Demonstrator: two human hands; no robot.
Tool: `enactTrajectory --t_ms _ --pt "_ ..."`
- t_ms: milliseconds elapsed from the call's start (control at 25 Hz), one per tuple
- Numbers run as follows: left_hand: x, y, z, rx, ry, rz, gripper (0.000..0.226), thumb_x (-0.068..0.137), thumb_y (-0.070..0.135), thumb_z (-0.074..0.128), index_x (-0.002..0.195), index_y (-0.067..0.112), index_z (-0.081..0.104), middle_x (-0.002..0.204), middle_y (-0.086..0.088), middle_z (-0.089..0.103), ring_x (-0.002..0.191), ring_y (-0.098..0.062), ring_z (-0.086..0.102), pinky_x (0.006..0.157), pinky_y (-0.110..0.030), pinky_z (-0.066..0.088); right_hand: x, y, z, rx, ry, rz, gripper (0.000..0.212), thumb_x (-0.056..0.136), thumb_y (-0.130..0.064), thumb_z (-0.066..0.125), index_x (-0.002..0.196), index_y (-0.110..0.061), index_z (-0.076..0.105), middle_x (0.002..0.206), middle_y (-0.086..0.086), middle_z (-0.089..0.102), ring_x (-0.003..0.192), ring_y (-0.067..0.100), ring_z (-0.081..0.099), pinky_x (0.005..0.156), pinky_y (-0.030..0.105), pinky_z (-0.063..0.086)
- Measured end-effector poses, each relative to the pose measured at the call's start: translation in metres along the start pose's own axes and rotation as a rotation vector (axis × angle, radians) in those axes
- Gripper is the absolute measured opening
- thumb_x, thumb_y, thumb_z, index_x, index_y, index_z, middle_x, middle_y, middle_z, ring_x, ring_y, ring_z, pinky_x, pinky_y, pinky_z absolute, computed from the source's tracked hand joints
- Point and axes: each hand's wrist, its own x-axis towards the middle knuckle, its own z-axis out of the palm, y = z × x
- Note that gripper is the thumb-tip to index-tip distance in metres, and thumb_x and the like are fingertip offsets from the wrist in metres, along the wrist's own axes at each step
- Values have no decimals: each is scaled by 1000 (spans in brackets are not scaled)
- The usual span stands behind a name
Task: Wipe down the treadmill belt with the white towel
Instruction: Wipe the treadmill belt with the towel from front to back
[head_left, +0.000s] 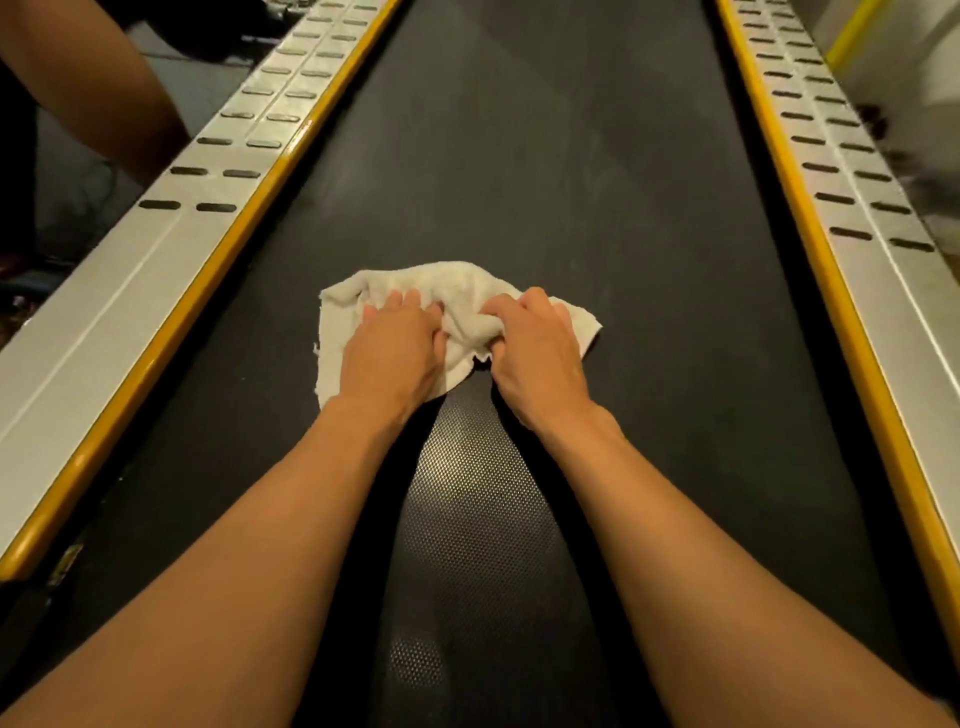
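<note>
Now, both hands are on the white towel (457, 291), which lies crumpled on the treadmill belt (519, 156), approx. midway btwn the left rail (171, 223) & right rail (857, 171), both yellow-edged. Left hand (389, 358): fingers fairly straight, pressing flat on the towel. Right hand (537, 358): fingers curled, gripping a bunched fold. Another person's arm (88, 78) shows top left, beyond the left rail.

One towel (447, 283), one belt (519, 156), two rails (156, 270), two hands (left hand (389, 358), right hand (537, 358)).
</note>
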Motion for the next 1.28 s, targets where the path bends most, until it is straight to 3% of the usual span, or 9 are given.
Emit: enactTrajectory --t_ms 200,360,480,600,680,800,920,1080,1280 --pt "-25 25 0 79 13 15 36 99 24 35 125 9 54 121 -13 51 109 -32 46 89 -45 39 -30 15 -14 -70 -1 -73 30 87 -10 52 112 -24 59 104 2 52 92 27 44 82 42 44" --pt "-11 53 9 5 -65 155 38 98 34 33 126 18 53 123 -9 48 113 -33 45 84 -42 38 -20 55 -41 -62 36 82 33 87 -7 48 112 -24 61 103 4 49 97 30 45 84 40 44" --pt "0 44 16 -58 -43 38 33 99 33 37 123 20 55 121 -8 49 112 -35 46 78 -40 38 -19 45 -34 -99 52 42 32 87 -6 50 113 -22 60 102 5 50 90 28 43 82 43 45" --pt "-15 58 15 43 4 72 36 101 30 35 129 15 51 122 -9 47 112 -34 44 84 -43 41 -49 62 -43 -76 51 -20 38 83 -1 53 113 -22 64 100 3 52 89 27 45 80 36 44" --pt "-16 79 20 49 -9 194 37 101 31 33 132 18 49 125 -8 46 113 -33 43 81 -41 38 -49 83 -59 -71 62 30 40 83 0 52 113 -23 66 101 4 52 93 29 48 81 32 42" --pt "-2 87 26 2 -71 158 37 99 33 35 132 24 47 124 -7 45 113 -35 45 76 -41 39 -28 87 -61 -114 76 119 41 86 -1 49 116 -24 65 103 4 52 97 29 46 79 29 40" --pt "-7 94 28 47 -33 97 38 97 27 38 133 19 47 128 -8 43 117 -36 41 83 -45 43 -45 85 -59 -104 91 53 43 84 0 50 113 -26 68 99 2 53 92 25 45 80 27 39" --pt "-19 129 32 41 -39 381 36 98 23 36 129 13 51 134 -6 43 122 -29 37 104 -46 31 -67 124 -90 -64 130 101 44 79 3 53 105 -27 73 96 5 57 91 28 53 78 25 36" --pt "3 151 46 -9 -26 295 42 96 23 38 135 14 49 141 -8 42 132 -30 32 115 -45 19 -46 133 -86 -107 134 163 41 86 -3 49 105 -31 72 99 4 55 95 25 51 81 25 37"
